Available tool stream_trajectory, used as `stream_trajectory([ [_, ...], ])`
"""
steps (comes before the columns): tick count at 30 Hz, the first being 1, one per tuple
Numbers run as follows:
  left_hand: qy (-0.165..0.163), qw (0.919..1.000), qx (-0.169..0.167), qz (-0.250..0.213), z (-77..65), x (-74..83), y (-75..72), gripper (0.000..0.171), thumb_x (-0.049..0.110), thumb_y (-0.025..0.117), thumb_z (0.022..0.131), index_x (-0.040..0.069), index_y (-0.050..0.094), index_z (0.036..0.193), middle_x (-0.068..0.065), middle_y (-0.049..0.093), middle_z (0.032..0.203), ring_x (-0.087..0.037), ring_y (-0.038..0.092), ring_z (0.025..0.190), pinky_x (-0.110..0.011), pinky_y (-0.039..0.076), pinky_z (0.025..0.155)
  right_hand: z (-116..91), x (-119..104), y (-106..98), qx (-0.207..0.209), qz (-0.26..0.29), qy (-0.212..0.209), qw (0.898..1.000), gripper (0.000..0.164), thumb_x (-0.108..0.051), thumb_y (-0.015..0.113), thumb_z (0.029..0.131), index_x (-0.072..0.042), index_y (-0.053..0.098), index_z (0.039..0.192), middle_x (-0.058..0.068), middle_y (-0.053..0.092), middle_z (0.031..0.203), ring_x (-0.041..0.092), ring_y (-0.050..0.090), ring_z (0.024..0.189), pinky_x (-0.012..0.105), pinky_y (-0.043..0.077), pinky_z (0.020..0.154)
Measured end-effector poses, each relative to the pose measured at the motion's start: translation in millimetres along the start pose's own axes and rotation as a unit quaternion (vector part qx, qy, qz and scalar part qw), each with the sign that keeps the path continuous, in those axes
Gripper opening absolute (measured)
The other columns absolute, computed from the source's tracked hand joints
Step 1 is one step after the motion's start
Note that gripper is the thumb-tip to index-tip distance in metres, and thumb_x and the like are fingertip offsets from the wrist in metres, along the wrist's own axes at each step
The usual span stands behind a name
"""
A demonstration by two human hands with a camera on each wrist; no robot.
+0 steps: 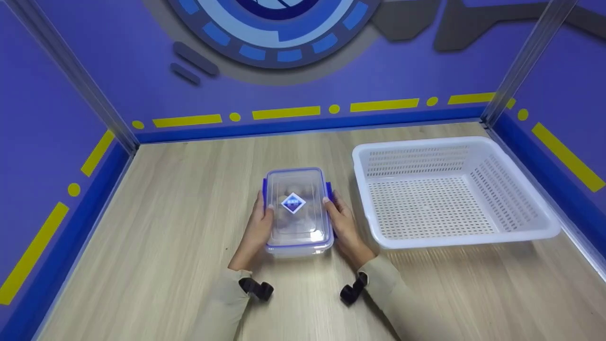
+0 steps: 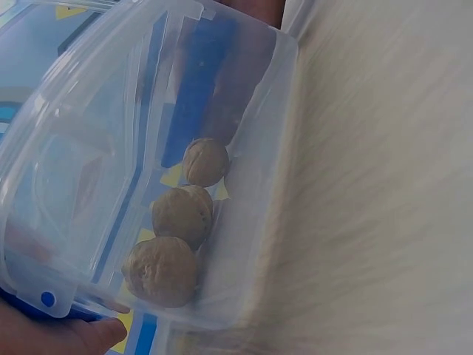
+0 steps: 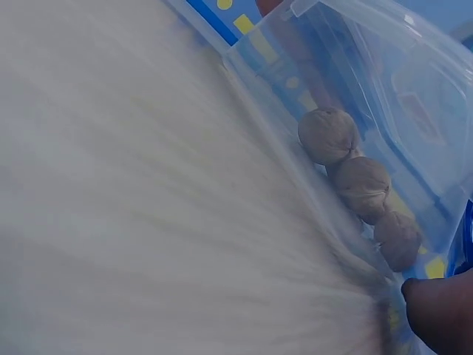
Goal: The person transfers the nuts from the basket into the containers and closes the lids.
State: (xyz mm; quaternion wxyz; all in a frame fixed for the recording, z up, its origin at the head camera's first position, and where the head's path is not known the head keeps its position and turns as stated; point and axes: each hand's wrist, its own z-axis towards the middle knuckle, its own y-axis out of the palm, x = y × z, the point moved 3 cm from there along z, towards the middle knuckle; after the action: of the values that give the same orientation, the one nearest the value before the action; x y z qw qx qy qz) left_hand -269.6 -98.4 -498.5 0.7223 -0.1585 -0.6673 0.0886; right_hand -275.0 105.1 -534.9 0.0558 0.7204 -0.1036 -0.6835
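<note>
A clear plastic food container (image 1: 298,229) with a blue-edged lid and a diamond-shaped label (image 1: 293,202) is between both hands. My left hand (image 1: 256,231) grips its left side and my right hand (image 1: 346,229) the right side, thumbs up by the lid's edges. Through the clear wall, brown walnuts (image 2: 161,272) show in the left wrist view. Walnuts (image 3: 362,188) also appear in a row in the right wrist view. Blue side clips (image 1: 329,189) flank the lid beside the hands. Most fingers are hidden behind the container.
To the right of the container stands a white perforated plastic basket (image 1: 388,242) on the wood-grain table (image 1: 189,199). Blue panels (image 1: 284,94) with yellow marks wall in the back and both sides. Dark straps circle both sleeved wrists.
</note>
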Motion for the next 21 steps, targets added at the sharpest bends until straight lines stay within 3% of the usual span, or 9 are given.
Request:
stream_trajectory([
  [21, -0.002, 0.9999, 0.004, 0.009, 0.2, -1.2, -0.3, 0.061, 0.01, 0.032, 0.101, -0.006, 0.002, 0.151, -0.029, 0.007, 0.158, -0.041, 0.007, 0.147, -0.05, 0.006, 0.122, -2, -18, -3, 0.003, -0.086, -0.033, 0.996, 0.07, -0.018, 0.056, 0.095, 0.004, 0.019, 0.151, 0.022, 0.019, 0.158, 0.034, 0.016, 0.148, 0.043, 0.013, 0.123],
])
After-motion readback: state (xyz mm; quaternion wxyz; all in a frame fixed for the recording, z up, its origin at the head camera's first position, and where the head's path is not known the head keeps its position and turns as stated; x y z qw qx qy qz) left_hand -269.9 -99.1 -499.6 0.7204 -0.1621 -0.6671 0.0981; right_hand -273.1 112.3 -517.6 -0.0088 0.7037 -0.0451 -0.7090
